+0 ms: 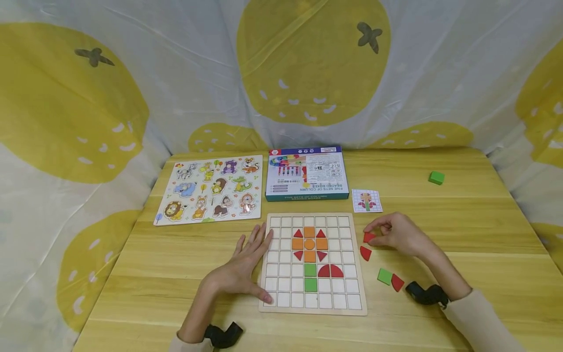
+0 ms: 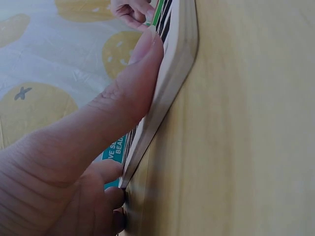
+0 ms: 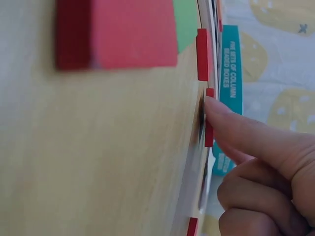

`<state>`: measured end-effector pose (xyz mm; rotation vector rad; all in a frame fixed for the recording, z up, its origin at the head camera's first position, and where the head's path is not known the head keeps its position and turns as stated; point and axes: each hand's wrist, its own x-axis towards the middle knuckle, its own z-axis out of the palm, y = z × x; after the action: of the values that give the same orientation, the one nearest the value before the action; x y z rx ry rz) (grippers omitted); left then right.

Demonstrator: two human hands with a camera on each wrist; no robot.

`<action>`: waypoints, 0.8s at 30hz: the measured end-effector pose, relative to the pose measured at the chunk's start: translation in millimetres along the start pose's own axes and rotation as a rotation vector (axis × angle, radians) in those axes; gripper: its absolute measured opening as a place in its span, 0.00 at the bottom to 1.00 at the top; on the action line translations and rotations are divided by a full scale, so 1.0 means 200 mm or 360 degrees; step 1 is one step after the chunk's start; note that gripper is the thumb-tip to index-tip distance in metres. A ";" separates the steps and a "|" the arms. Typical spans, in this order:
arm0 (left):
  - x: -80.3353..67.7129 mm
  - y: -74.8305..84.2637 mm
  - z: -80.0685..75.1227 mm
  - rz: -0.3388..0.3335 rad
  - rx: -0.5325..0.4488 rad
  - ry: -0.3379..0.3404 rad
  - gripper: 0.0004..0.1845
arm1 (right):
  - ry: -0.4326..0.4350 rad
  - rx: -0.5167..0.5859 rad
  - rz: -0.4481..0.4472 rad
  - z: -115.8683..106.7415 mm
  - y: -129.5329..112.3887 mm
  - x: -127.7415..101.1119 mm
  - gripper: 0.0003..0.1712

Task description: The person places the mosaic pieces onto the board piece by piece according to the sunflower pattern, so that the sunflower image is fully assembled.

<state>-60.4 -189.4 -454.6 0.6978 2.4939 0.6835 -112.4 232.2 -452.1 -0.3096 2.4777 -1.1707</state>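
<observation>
A wooden grid board [image 1: 281,300] lies in front of me, with an orange and red flower, two green stem squares and a red half-disc laid into it. My left hand [image 1: 257,261] rests flat on the board's left edge, fingers straight; the left wrist view has its thumb [image 2: 133,78] pressing on the board's rim [image 2: 174,64]. To the right of the board, my right hand [image 1: 375,233] pinches a small red piece [image 1: 369,237] on the table. Its fingertip [image 3: 221,110] touches that red piece [image 3: 209,130] in the right wrist view.
Loose pieces lie right of the board: a red one [image 1: 365,253], a green square [image 1: 384,276] and another red one [image 1: 398,282]. A pattern card [image 1: 367,200], a bead box [image 1: 306,173], an animal puzzle [image 1: 211,188] and a green cube [image 1: 436,177] lie farther back.
</observation>
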 end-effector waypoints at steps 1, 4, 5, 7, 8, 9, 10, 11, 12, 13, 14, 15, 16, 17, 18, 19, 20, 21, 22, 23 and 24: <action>0.00 0.00 0.00 -0.0001 0.0003 0.0000 0.82 | 0.0007 0.0000 -0.0003 0.00 0.00 0.00 0.12; 0.00 0.00 0.00 0.0000 0.0002 0.0003 0.82 | -0.0010 0.0043 -0.0029 0.01 -0.04 -0.02 0.13; 0.00 0.00 0.00 0.0001 0.0003 0.0003 0.82 | -0.0031 0.0076 -0.0049 0.02 -0.06 -0.03 0.14; 0.00 0.00 0.00 0.0009 0.0006 0.0006 0.82 | -0.0093 0.0159 -0.0098 0.05 -0.12 -0.06 0.15; 0.00 0.00 0.00 0.0014 0.0006 0.0009 0.82 | -0.0128 0.0193 -0.0114 0.07 -0.15 -0.07 0.15; 0.00 0.00 0.00 0.0019 0.0008 0.0011 0.82 | -0.0168 0.0218 -0.0138 0.10 -0.18 -0.08 0.15; 0.00 0.00 0.00 0.0025 0.0010 0.0014 0.82 | -0.0208 0.0231 -0.0151 0.13 -0.21 -0.09 0.15; 0.00 0.00 0.00 0.0031 0.0012 0.0015 0.82 | -0.0250 0.0240 -0.0153 0.16 -0.24 -0.10 0.15; 0.00 0.00 0.00 0.0036 0.0014 0.0018 0.82 | -0.0285 0.0232 -0.0160 0.20 -0.26 -0.11 0.14; 0.00 0.00 0.00 0.0037 0.0013 0.0017 0.82 | -0.0314 0.0214 -0.0165 0.24 -0.28 -0.12 0.13; 0.00 0.00 0.00 0.0038 0.0013 0.0016 0.82 | -0.0342 0.0198 -0.0171 0.27 -0.29 -0.12 0.13; 0.00 0.00 0.00 0.0038 0.0013 0.0014 0.82 | -0.0367 0.0179 -0.0180 0.30 -0.30 -0.12 0.12; 0.00 0.00 0.00 0.0037 0.0010 0.0010 0.82 | -0.0391 0.0169 -0.0182 0.33 -0.31 -0.12 0.11; 0.00 0.00 0.00 0.0035 0.0008 0.0007 0.82 | -0.0404 0.0159 -0.0184 0.36 -0.32 -0.12 0.11; 0.00 0.00 0.00 0.0034 0.0005 0.0005 0.81 | -0.0412 0.0148 -0.0189 0.38 -0.32 -0.12 0.10; 0.00 0.00 0.00 0.0032 0.0003 0.0003 0.81 | -0.0417 0.0142 -0.0188 0.40 -0.32 -0.12 0.10; 0.00 0.00 0.00 0.0031 0.0002 0.0002 0.81 | -0.0420 0.0140 -0.0185 0.41 -0.32 -0.12 0.10; 0.00 0.00 0.00 0.0031 0.0002 0.0002 0.81 | -0.0421 0.0140 -0.0182 0.43 -0.32 -0.12 0.10; 0.00 0.00 0.00 0.0030 0.0003 0.0002 0.81 | -0.0421 0.0141 -0.0181 0.44 -0.32 -0.12 0.10; 0.00 0.00 0.00 0.0031 0.0004 0.0003 0.81 | -0.0416 0.0137 -0.0187 0.44 -0.33 -0.12 0.10; 0.00 0.00 0.00 0.0032 0.0004 0.0003 0.81 | -0.0411 0.0139 -0.0189 0.45 -0.33 -0.12 0.10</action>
<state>-61.0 -189.8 -454.4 0.7243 2.4931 0.6889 -49.3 138.1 -447.2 -0.5528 2.2039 -1.1989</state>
